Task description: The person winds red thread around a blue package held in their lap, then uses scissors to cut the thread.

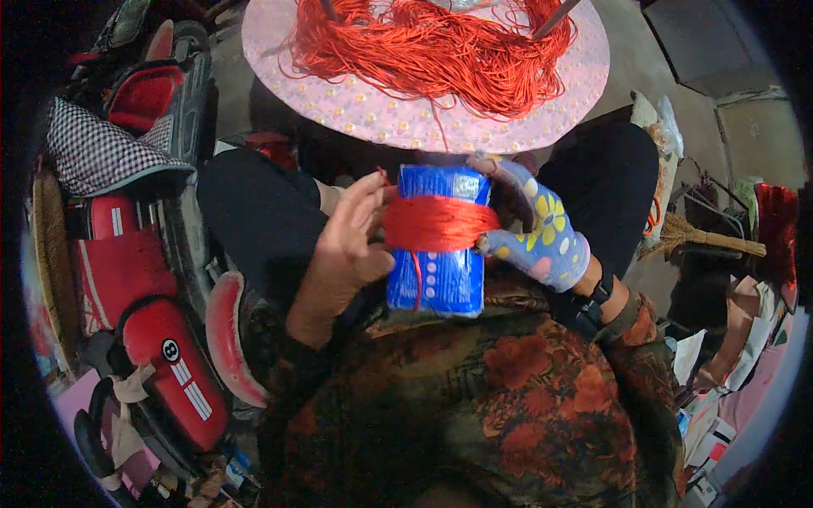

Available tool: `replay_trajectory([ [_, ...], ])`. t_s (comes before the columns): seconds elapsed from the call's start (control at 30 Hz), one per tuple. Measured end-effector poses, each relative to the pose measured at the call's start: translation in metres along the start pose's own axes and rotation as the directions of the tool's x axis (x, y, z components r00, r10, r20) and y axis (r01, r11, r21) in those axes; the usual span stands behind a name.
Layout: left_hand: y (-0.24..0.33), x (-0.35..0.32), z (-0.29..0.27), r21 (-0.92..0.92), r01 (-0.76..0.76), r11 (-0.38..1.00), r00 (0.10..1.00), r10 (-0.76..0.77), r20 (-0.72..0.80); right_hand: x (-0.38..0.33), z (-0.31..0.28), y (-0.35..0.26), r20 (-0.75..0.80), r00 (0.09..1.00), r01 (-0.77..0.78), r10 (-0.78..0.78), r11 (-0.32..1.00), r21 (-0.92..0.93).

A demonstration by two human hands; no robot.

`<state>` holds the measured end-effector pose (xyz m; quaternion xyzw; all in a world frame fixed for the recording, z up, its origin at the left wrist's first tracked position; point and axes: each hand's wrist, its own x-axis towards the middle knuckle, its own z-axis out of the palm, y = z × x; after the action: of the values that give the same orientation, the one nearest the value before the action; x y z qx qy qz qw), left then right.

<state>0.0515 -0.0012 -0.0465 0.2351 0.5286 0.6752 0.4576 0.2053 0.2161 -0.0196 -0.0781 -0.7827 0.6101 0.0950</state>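
A blue packet (pixel 436 288) with a thick band of red cord (pixel 440 223) wound round its middle is held upright in front of my lap. My right hand (pixel 542 224), in a blue-grey glove with yellow flowers, grips the packet's right side, thumb at the band and a finger at the upper corner. My bare left hand (pixel 345 237) is bent round the left edge, with a bit of red strand by its raised fingertip. Another loose strand hangs down the packet's front. Beyond it, a tangled red skein (pixel 440 63) lies on a round pink board (pixel 381 123), one strand trailing toward the packet.
Two upright rods (pixel 555 19) stand in the skein. Red padded seats (pixel 174 372) and a checked cloth (pixel 110 148) are at the left. On the right lie a straw broom (pixel 711 237) and papers (pixel 749 343). My dark-trousered knees flank the packet.
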Motion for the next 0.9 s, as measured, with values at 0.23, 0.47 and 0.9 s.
replay_trajectory([
  [0.23, 0.001, -0.012, 0.018, -0.232, 0.094, 0.968, 0.993, -0.073, 0.095, -0.016, -0.007, -0.022, 0.253, 0.963, -0.082, 0.094, 0.995, -0.058],
  [0.47, -0.004, -0.008, 0.019, -0.271, 0.146, 0.952, 0.988, -0.127, 0.085, -0.023, 0.003, 0.0, 0.118, 0.993, -0.037, 0.03, 0.998, 0.057],
  [0.9, -0.004, -0.009, 0.007, -0.143, 0.069, 0.987, 0.991, -0.051, 0.127, -0.012, 0.004, -0.001, 0.211, 0.971, 0.096, -0.116, 0.99, 0.1],
])
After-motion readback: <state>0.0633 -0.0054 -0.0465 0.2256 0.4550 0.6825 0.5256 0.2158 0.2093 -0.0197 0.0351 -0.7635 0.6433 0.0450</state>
